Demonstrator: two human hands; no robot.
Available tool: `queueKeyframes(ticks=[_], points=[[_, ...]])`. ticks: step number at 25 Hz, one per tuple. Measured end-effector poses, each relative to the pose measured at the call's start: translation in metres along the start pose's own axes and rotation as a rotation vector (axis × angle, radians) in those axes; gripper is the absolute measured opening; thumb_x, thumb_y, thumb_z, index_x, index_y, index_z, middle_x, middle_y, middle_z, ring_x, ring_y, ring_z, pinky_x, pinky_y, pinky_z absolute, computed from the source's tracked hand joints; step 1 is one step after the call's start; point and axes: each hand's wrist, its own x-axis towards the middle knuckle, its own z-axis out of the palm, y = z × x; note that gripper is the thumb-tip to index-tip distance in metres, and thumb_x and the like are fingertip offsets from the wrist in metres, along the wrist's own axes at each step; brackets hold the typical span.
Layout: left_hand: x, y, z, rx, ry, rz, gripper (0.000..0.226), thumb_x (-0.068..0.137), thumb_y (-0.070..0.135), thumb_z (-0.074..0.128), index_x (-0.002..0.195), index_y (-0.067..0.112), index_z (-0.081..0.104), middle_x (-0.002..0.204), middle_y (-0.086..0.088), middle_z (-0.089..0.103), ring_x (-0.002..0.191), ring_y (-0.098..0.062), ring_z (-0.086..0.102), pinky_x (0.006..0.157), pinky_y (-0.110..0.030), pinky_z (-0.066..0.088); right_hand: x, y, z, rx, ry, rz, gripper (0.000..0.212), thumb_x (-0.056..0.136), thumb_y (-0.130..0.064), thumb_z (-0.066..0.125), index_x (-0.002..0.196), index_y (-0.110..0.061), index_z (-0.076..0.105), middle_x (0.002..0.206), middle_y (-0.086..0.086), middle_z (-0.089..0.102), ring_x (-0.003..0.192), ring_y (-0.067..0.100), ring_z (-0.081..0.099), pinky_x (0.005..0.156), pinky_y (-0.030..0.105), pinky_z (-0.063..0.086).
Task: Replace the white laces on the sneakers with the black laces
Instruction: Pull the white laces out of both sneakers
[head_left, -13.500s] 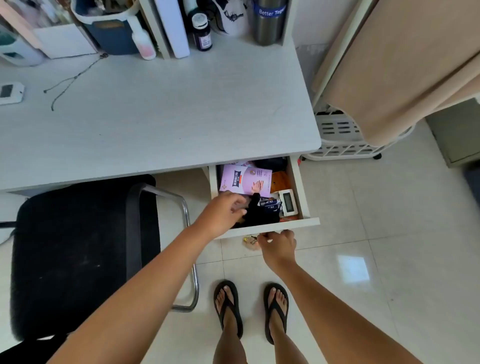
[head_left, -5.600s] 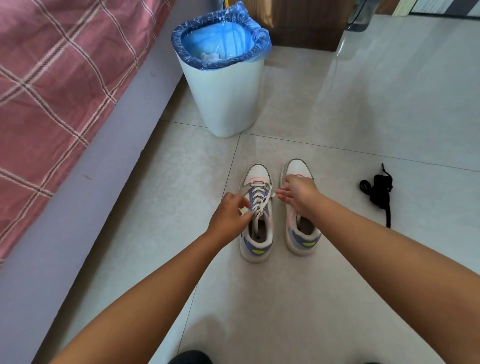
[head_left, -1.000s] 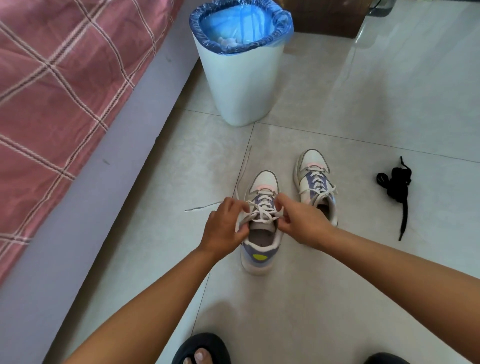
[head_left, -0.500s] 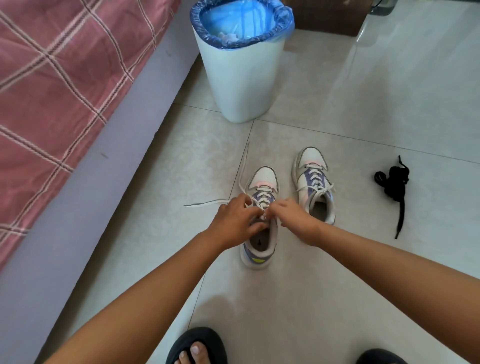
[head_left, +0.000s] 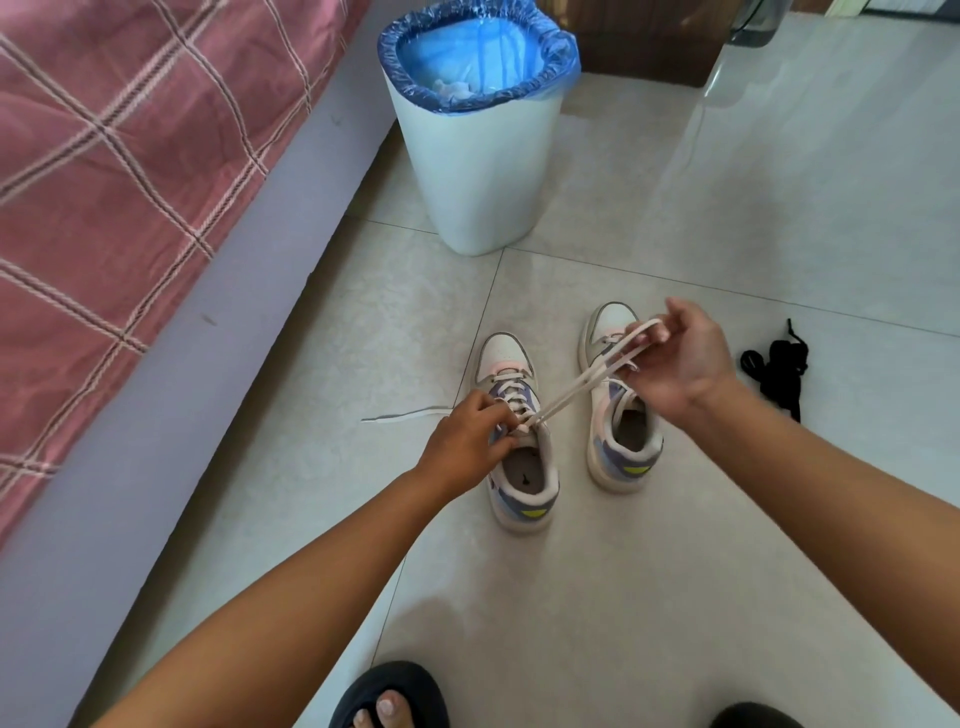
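Two white sneakers with lilac panels stand side by side on the tiled floor. The left sneaker (head_left: 519, 467) has its white lace (head_left: 576, 384) partly drawn out. My left hand (head_left: 467, 436) pinches the lace at the sneaker's upper eyelets. My right hand (head_left: 680, 358) pinches a loop of that lace, stretched taut up and to the right over the right sneaker (head_left: 621, 447). One loose lace end (head_left: 400, 415) lies on the floor to the left. A bundle of black laces (head_left: 776, 369) lies on the floor at the right.
A white bin (head_left: 478, 171) with a blue liner stands behind the sneakers. A bed with a pink checked cover (head_left: 119, 171) runs along the left. Dark slippers on my feet (head_left: 389, 696) show at the bottom edge.
My right hand has risen up and to the right, drawing a loop of white lace out of the left sneaker. My left hand stays at the eyelets.
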Motion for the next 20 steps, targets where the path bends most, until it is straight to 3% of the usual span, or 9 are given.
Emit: queueKeyframes(ticks=[3, 5, 7, 9, 11, 14, 17, 19, 20], points=[[0.001, 0.0, 0.0, -0.007, -0.012, -0.014, 0.015, 0.083, 0.025, 0.07, 0.093, 0.016, 0.064, 0.103, 0.0, 0.049, 0.095, -0.02, 0.056, 0.082, -0.038, 0.049, 0.008, -0.03, -0.012, 0.132, 0.037, -0.035, 0.061, 0.095, -0.035, 0.034, 0.036, -0.019, 0.036, 0.046, -0.002, 0.042, 0.052, 0.014, 0.038, 0.066, 0.026, 0.035], [0.001, 0.0, 0.0, -0.007, -0.007, -0.022, 0.014, 0.083, 0.025, 0.07, 0.091, 0.015, 0.064, 0.101, 0.001, 0.048, 0.095, -0.019, 0.055, 0.083, -0.036, 0.048, 0.015, -0.045, -0.013, 0.048, 0.045, -0.057, 0.055, 0.095, -0.036, 0.034, 0.043, -0.02, 0.04, 0.051, -0.002, 0.052, 0.056, 0.016, 0.042, 0.065, 0.026, 0.036], [0.001, 0.001, 0.0, -0.063, 0.002, -0.048, 0.013, 0.084, 0.025, 0.069, 0.09, 0.015, 0.064, 0.102, -0.001, 0.048, 0.096, -0.016, 0.053, 0.084, -0.031, 0.046, 0.02, -0.046, -0.015, -0.494, 0.165, -0.128, 0.041, 0.096, -0.036, 0.037, 0.064, -0.018, 0.054, 0.069, 0.001, 0.063, 0.07, 0.018, 0.05, 0.068, 0.028, 0.039], [0.001, 0.006, -0.003, -0.227, -0.007, -0.131, 0.01, 0.086, 0.025, 0.067, 0.087, 0.015, 0.063, 0.099, 0.002, 0.049, 0.092, -0.002, 0.052, 0.079, -0.015, 0.041, 0.02, -0.024, -0.019, -1.181, 0.242, -0.27, 0.028, 0.095, -0.032, 0.047, 0.109, -0.01, 0.058, 0.097, 0.004, 0.061, 0.091, 0.02, 0.052, 0.077, 0.03, 0.04], [0.004, 0.016, -0.009, -0.483, -0.029, -0.248, 0.009, 0.087, 0.021, 0.065, 0.084, 0.013, 0.065, 0.088, 0.006, 0.055, 0.078, 0.01, 0.053, 0.07, -0.006, 0.04, 0.01, 0.012, -0.02, -1.544, 0.038, -0.414, 0.045, 0.092, -0.023, 0.055, 0.133, -0.011, 0.042, 0.103, 0.003, 0.056, 0.091, 0.02, 0.054, 0.077, 0.029, 0.04], [0.01, 0.023, -0.032, -0.936, 0.047, -0.417, 0.011, 0.09, 0.021, 0.06, 0.083, 0.014, 0.065, 0.082, 0.003, 0.064, 0.08, -0.005, 0.059, 0.074, -0.021, 0.048, -0.007, 0.059, -0.02, -1.831, -0.315, -0.374, 0.053, 0.09, -0.029, 0.058, 0.135, -0.018, 0.032, 0.106, 0.002, 0.056, 0.087, 0.019, 0.056, 0.072, 0.031, 0.043], [0.012, 0.001, -0.063, -1.351, 0.222, -0.511, 0.023, 0.094, 0.022, 0.05, 0.074, 0.014, 0.055, 0.065, 0.0, 0.059, 0.063, -0.012, 0.06, 0.072, -0.03, 0.051, -0.008, 0.076, -0.021, -2.006, -0.331, -0.354, 0.049, 0.09, -0.036, 0.058, 0.128, -0.016, 0.032, 0.116, 0.009, 0.055, 0.096, 0.027, 0.056, 0.071, 0.034, 0.043], [0.006, -0.024, -0.076, -1.366, 0.329, -0.666, 0.019, 0.096, 0.019, 0.048, 0.079, 0.01, 0.054, 0.063, -0.004, 0.057, 0.041, -0.012, 0.053, 0.063, -0.03, 0.056, -0.008, 0.08, -0.021, -2.011, -0.302, -0.296, 0.046, 0.09, -0.036, 0.057, 0.123, -0.015, 0.033, 0.11, 0.012, 0.057, 0.092, 0.029, 0.057, 0.067, 0.035, 0.042], [0.001, -0.035, -0.079, -1.184, 0.318, -0.78, 0.014, 0.096, 0.015, 0.05, 0.085, 0.006, 0.054, 0.069, -0.008, 0.058, 0.037, -0.013, 0.052, 0.058, -0.029, 0.057, -0.008, 0.082, -0.021, -2.008, -0.297, -0.265, 0.046, 0.091, -0.036, 0.057, 0.123, -0.014, 0.033, 0.108, 0.012, 0.059, 0.091, 0.029, 0.058, 0.068, 0.036, 0.044]])
